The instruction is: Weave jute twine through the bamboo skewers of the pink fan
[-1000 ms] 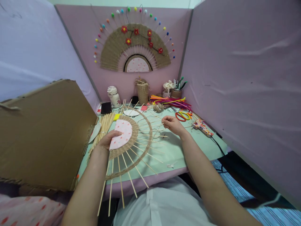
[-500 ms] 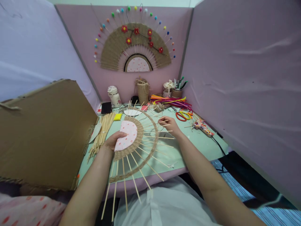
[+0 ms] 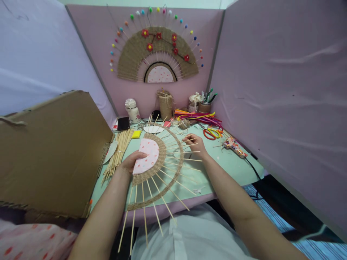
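My left hand [image 3: 134, 161] grips a half-round woven fan [image 3: 162, 153] at its pale pink dotted centre [image 3: 146, 155], thumb on top and the other fingers hidden beneath. Thin wooden sticks fan out from a woven inner band, crossed by a narrower woven twine band [image 3: 179, 169] farther out. Past that band, at the stick tips on the right, my right hand [image 3: 195, 143] is closed in a pinch on what looks like thin twine. A loose loop of cord hangs just below those fingers. The fan is tilted above the table, its lower sticks reaching past the front edge.
Loose sticks [image 3: 119, 153] lie on the left beside a cardboard sheet [image 3: 54, 155]. Scissors [image 3: 211, 133], pipe cleaners [image 3: 195, 115] and a patterned glue gun [image 3: 234, 146] with a cord lie on the right. A jar [image 3: 132, 111] and a twine roll [image 3: 165, 104] stand behind. A finished fan [image 3: 159, 39] hangs on the back wall.
The whole view has shifted very slightly. Both hands keep almost the same place on the fan, with the right fingers still pinched near the stick tips.
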A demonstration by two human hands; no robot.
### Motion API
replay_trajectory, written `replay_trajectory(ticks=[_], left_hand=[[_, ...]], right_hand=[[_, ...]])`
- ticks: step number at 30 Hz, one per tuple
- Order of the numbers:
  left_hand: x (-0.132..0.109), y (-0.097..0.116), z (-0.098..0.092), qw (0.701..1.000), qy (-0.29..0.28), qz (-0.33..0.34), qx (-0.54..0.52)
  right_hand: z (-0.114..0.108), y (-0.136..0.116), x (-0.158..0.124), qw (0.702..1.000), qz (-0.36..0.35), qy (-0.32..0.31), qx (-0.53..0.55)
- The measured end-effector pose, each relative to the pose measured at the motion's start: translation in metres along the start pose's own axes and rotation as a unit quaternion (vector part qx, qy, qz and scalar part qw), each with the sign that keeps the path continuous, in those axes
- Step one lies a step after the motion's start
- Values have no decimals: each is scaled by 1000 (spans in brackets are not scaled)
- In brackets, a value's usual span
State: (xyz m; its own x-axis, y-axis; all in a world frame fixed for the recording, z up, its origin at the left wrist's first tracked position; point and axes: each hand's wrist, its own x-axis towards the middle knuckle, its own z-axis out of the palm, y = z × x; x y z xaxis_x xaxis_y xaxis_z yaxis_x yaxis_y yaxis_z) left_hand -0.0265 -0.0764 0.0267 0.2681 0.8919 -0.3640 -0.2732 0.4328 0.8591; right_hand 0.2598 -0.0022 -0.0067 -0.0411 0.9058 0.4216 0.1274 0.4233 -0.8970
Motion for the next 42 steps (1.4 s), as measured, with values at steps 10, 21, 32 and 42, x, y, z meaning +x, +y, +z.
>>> replay_trajectory(ticks=[10,21,32,42], left_hand=[[-3,3,1,1000,5,5,9],[-5,6,2,999,33,-5,31],[-5,8,-6,996,63,-13,55],[-11,11,-6,998,44,-17,47]], right_hand=[[-2,-4,-1,999,-8,16,-30],[-12,-1,0,987,-73,69,-127],[-30,4,6,972,-146,10,-185],[-28,-1,6,997,-40,-27,-67]])
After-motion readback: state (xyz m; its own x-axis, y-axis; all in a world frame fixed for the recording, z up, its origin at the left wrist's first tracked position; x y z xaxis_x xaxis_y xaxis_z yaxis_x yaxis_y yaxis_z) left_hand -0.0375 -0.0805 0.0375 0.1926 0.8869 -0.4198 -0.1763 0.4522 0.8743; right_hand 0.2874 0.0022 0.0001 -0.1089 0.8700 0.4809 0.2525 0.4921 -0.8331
